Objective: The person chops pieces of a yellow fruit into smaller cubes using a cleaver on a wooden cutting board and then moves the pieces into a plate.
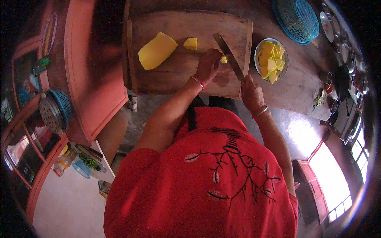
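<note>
On a wooden cutting board (175,77), my left hand (208,64) grips a small yellow chunk (223,59), which looks like peeled pumpkin. The fingers partly cover it. My right hand (252,92) is closed around the handle end of a long, dark-bladed knife (230,55). Its blade slants up and left across the board, right beside the chunk and close to my left fingertips. A large peeled yellow block (157,51) lies at the board's left. Between it and the knife sits a smaller cut wedge (191,43).
Right of the board, a patterned bowl (256,61) holds several yellow pieces. Beyond it stands a blue plastic basket (297,20). Dishes and cups crowd the far right, near a dark pan (343,80). A pink-red wooden cabinet (98,89) borders the left side.
</note>
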The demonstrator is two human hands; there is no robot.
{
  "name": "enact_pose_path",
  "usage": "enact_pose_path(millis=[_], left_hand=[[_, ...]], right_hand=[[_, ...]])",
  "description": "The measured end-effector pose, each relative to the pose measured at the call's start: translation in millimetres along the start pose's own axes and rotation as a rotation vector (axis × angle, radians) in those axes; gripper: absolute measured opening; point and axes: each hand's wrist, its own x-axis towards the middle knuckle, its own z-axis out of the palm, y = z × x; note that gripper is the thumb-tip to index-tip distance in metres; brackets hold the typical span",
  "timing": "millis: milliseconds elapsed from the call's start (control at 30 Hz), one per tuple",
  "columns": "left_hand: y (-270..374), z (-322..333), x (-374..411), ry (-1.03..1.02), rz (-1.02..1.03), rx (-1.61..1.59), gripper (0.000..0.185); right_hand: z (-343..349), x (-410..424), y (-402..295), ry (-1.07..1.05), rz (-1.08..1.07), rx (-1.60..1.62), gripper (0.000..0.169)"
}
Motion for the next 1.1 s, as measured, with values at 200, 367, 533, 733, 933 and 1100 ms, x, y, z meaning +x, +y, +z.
enact_pose_path(millis=[200, 367, 533, 733, 933, 1100], left_hand=[[1.4, 1.2, 3.0, 0.023, 0.054, 0.043, 0.017], [-6.8, 2.4, -0.8, 0.039, 0.099, 0.112, 0.017], [15.8, -13.8, 11.1, -0.047, 0.098, -0.03, 0.017], [-11.3, 7.5, 1.6, -0.01, -0.208, -0.428, 0.022], [6.0, -2.1, 4.8, 0.037, 0.044, -0.051, 0.026], [6.6, -4.0, 4.0, 0.041, 0.046, -0.003, 0.028]], right_hand=[[-7.3, -0.9, -9.0, -0.021, 0.022, -0.036, 0.015], [-6.4, 1.7, -11.5, -0.088, 0.044, -0.019, 0.011], [35.4, 26.5, 2.5, -0.016, 0.072, 0.082, 0.013], [42.1, 33.5, -6.6, -0.027, 0.081, 0.08, 0.012], [60.3, 31.6, 4.3, 0.032, 0.098, 0.054, 0.013], [62.2, 37.8, 23.5, 0.032, -0.13, -0.233, 0.011]])
